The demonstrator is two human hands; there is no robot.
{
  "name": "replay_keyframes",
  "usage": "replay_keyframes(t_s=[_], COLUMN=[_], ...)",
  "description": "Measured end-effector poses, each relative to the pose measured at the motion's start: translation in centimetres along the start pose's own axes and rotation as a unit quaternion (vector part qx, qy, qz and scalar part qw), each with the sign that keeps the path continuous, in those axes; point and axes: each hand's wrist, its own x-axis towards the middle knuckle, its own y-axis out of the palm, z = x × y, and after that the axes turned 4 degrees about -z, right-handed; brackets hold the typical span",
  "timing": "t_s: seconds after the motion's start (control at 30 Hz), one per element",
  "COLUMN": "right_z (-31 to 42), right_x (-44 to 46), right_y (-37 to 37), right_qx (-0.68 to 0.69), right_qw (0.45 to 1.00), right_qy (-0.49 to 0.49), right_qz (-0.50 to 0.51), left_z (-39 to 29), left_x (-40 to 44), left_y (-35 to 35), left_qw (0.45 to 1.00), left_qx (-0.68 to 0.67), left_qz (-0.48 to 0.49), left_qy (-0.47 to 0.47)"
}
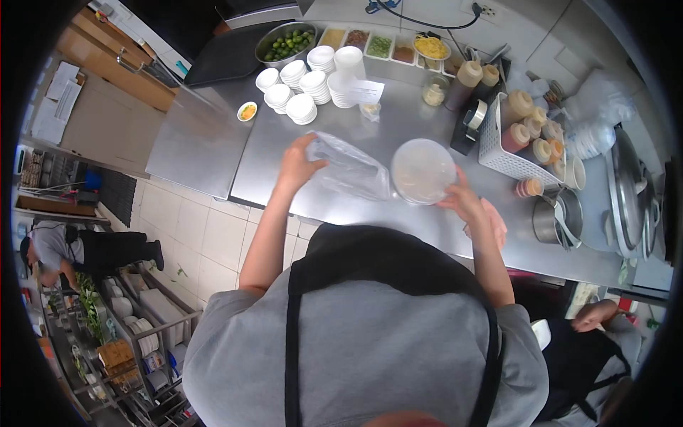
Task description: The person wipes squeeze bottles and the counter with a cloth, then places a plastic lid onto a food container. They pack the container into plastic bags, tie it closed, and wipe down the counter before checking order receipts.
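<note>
My left hand (299,164) pinches the edge of a clear plastic bag (348,169), which hangs slack over the steel counter (274,178). Held at its right side by my right hand (461,195) is a round translucent container with a pale lid (425,171). The bag's right end lies close beside the container; I cannot tell whether they touch. A pink cloth (489,226) rests on the counter by my right wrist. What the container holds is not clear through the plastic.
Stacks of white cups (302,108) stand behind the bag, near a bowl of green limes (287,44). To the right are a white basket of sauce bottles (501,160) and a metal pot (557,219). Another person (590,356) stands at lower right.
</note>
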Motion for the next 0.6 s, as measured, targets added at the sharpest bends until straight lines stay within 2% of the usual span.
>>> replay_keyframes(t_s=[0.13, 0.2, 0.33, 0.43, 0.53, 0.6], right_z=[-0.7, -1.3, -1.7, 0.1, 1.9, 2.5], right_x=[-2.2, -3.1, -3.9, -5.1, -6.1, -5.8], right_y=[-3.7, -5.0, -5.9, -3.7, -0.3, 2.5], right_qx=[0.018, 0.056, 0.055, 0.08, 0.091, 0.105], right_qw=[0.998, 0.995, 0.991, 0.99, 0.993, 0.992], right_qy=[-0.009, -0.035, -0.056, -0.06, -0.055, -0.062], right_qz=[-0.056, -0.076, -0.108, -0.103, -0.043, 0.044], left_z=[3.2, 3.4, 3.9, 4.3, 5.4, 6.3], left_x=[0.0, -0.3, -0.1, 0.1, 0.2, 0.0], left_y=[7.2, 8.7, 8.5, 7.5, 7.1, 7.0], left_qw=[0.993, 0.979, 0.983, 0.987, 0.995, 0.992], left_qx=[0.098, 0.13, 0.109, 0.082, 0.016, -0.083], left_qz=[0.044, 0.151, 0.147, 0.133, 0.099, 0.092], left_qy=[0.057, -0.03, -0.035, -0.022, 0.003, -0.036])
